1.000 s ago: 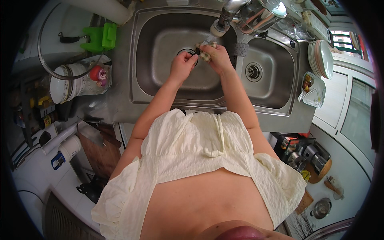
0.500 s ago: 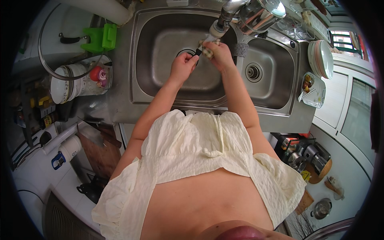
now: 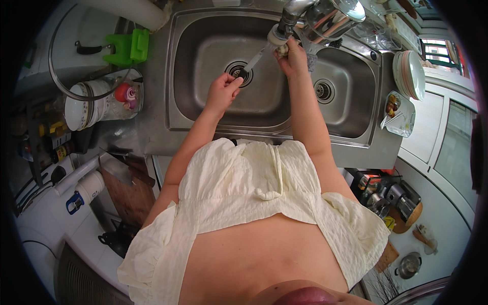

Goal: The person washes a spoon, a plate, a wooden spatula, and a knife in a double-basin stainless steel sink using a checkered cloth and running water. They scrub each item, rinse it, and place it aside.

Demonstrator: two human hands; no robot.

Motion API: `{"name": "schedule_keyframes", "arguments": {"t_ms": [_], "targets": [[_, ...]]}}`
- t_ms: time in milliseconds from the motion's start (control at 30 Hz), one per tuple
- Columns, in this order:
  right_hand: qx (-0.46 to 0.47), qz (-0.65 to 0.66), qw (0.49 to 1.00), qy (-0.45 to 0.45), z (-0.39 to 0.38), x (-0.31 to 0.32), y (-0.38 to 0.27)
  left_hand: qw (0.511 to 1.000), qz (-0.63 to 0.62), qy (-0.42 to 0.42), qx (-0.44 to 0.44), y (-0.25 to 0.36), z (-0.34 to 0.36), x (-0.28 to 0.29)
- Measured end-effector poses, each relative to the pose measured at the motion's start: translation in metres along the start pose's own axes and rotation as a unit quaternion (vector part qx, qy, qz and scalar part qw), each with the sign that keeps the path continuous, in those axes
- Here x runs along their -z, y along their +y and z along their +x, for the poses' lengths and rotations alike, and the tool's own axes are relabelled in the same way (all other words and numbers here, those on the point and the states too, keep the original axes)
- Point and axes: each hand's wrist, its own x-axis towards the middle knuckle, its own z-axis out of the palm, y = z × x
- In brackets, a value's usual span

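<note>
Over the large left basin of the steel sink (image 3: 195, 104), my left hand (image 3: 223, 91) is closed on the dark handle of a small knife (image 3: 253, 61). Its pale blade slants up and to the right, in front of the drain, toward the tap. My right hand (image 3: 295, 60) is closed on a bunched checked cloth (image 3: 282, 50), mostly hidden by the fingers. Cloth and hand are right beneath the tap head (image 3: 277, 35); whether they touch it I cannot tell. Knife and cloth are apart.
The smaller basin (image 3: 351, 96) lies to the right, with stacked plates (image 3: 406, 76) and a clear tray (image 3: 401, 119) beyond it. Dishes in a rack (image 3: 84, 109) and a green holder (image 3: 127, 49) stand at left. A cutting board (image 3: 124, 195) leans below them.
My right hand has moved up and right with the cloth, away from the knife. My left hand has shifted slightly left and down, and the blade now shows bare.
</note>
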Motion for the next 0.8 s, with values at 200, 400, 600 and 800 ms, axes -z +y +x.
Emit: {"name": "schedule_keyframes", "arguments": {"t_ms": [200,400,600,800], "targets": [[-0.086,0.148,0.982,-0.080,-0.008,-0.014,0.016,0.998,-0.056,0.018,0.023,-0.007,-0.005,0.012],[-0.139,0.248,0.933,-0.220,0.014,0.005,0.038,0.996,-0.077,0.041,0.026,-0.009,-0.008,0.021],[-0.093,0.043,0.994,-0.044,0.005,-0.008,0.040,0.997,-0.065,0.039,0.025,-0.011,-0.007,0.016],[-0.125,-0.027,0.991,0.039,-0.013,0.000,0.016,0.998,-0.060,-0.004,0.019,-0.010,0.002,0.004]]}}
